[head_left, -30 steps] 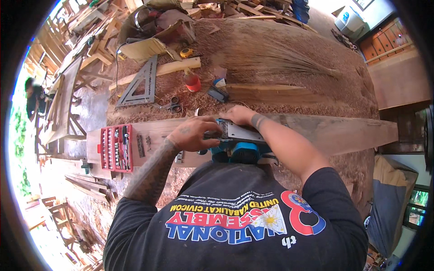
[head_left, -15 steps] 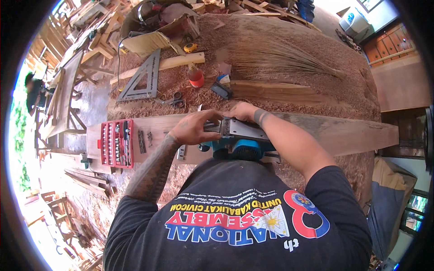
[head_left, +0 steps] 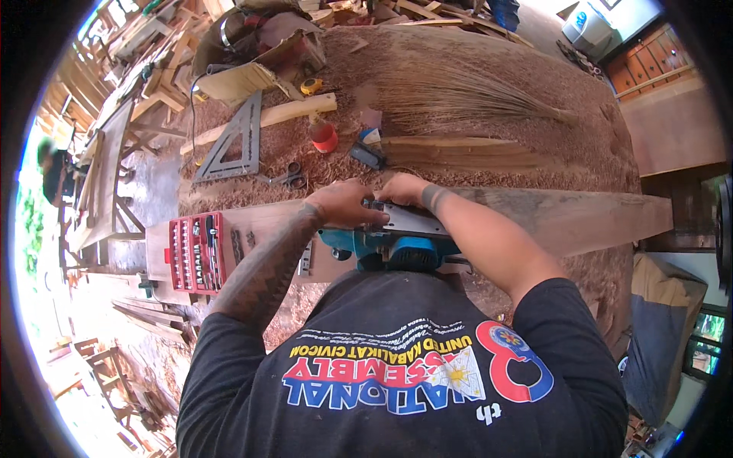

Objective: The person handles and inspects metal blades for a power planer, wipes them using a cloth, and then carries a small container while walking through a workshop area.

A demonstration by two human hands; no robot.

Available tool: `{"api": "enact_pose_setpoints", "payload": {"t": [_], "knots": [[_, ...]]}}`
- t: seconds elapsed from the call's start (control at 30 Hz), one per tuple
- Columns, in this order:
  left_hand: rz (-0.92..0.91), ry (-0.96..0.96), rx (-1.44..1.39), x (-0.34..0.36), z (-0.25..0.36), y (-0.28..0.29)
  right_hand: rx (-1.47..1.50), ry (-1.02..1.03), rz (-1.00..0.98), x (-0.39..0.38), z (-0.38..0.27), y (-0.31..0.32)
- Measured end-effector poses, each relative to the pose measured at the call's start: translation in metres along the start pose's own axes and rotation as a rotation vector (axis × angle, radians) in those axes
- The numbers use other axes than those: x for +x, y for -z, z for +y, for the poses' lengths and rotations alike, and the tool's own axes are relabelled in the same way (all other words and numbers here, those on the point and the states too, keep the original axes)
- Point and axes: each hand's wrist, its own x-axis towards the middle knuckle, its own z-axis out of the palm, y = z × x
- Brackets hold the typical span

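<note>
A blue electric planer (head_left: 416, 253) lies on a long wooden plank (head_left: 561, 217), its flat metal sole (head_left: 412, 220) turned up, close against my shirt. My left hand (head_left: 345, 204) is closed over the planer's left part, the thumb reaching across the edge of the sole. At the sole's far edge my right hand (head_left: 402, 189) has its fingers curled down against the tool; the fingertips are hidden. On the plank to the left lies an open red socket set (head_left: 195, 253), with small dark metal parts (head_left: 238, 246) beside it.
Beyond the plank, sawdust surrounds scissors (head_left: 287, 176), a metal triangle square (head_left: 234, 145), a red-labelled bottle (head_left: 324, 137), a black block-shaped item (head_left: 367, 156), a yellow tape measure (head_left: 311, 86) and a stick broom (head_left: 473, 95). A cardboard box (head_left: 252, 76) stands farther back. Another person (head_left: 55, 172) is at far left.
My left hand has shifted a little away from me and turned over the planer, uncovering more of its blue left end. The right hand stays at the far edge. The view has shifted slightly.
</note>
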Motion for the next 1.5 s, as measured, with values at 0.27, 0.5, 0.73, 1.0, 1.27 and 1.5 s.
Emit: {"api": "enact_pose_setpoints", "payload": {"t": [0.27, 0.5, 0.73, 1.0, 1.27, 1.5], "knots": [[-0.011, 0.064, 0.002, 0.002, -0.001, 0.000, 0.066, -0.083, -0.028, -0.024, -0.031, 0.016], [0.006, 0.146, 0.097, 0.012, -0.003, 0.000, 0.143, -0.106, -0.060, -0.021, -0.032, 0.014], [-0.064, 0.191, 0.068, 0.032, -0.009, 0.003, 0.026, -0.047, -0.037, -0.014, -0.012, 0.007], [-0.144, 0.241, -0.072, 0.049, -0.025, 0.004, 0.105, -0.030, 0.013, -0.037, -0.039, 0.022], [-0.340, 0.398, -0.255, 0.059, -0.025, 0.012, 0.170, 0.005, 0.031, -0.024, -0.019, 0.012], [-0.328, 0.427, -0.255, 0.058, -0.015, 0.015, 0.212, -0.017, 0.040, -0.029, -0.020, 0.013]]}}
